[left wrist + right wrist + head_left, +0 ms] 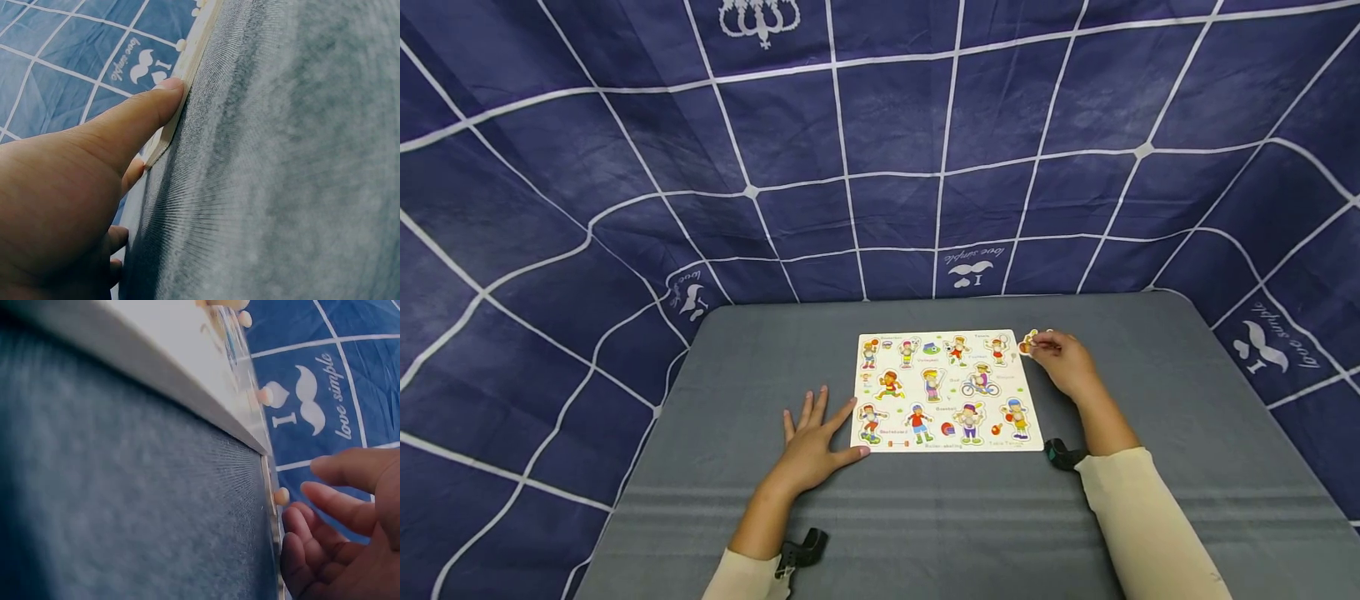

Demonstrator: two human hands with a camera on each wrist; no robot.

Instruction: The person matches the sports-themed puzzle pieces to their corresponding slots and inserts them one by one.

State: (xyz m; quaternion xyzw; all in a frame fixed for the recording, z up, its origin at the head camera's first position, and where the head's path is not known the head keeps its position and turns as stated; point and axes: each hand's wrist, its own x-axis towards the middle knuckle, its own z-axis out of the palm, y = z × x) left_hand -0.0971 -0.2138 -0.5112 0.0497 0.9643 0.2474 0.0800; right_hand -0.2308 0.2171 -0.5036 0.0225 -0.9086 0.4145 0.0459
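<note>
We see a wooden peg puzzle board (947, 392) lying flat near the middle of a grey table (1150, 500), printed with small sport figures. Our left hand (811, 446) rests flat on the cloth with fingers straight and spread, the thumb (140, 115) pressing against the board's left edge. Our right hand (1067, 362) sits just beyond the board's far right corner, its fingertips pinching a small puzzle piece (1028, 341) that hovers beside that corner, apart from the board.

We judge the piece to be thin, stiff and very light, unlikely to break. It probably carries a little knob like the pale pegs (282, 495) showing along the board in the right wrist view (whether the fingers hold a knob or the piece's rim we cannot tell), and that knob would be the natural place to hold it. The board looks rigid and light enough to slide on the cloth, so the bracing thumb makes sense.

Around us hangs a dark blue checked backdrop (925, 125) with white lines and moustache prints. Nothing stands between the piece and the board.
</note>
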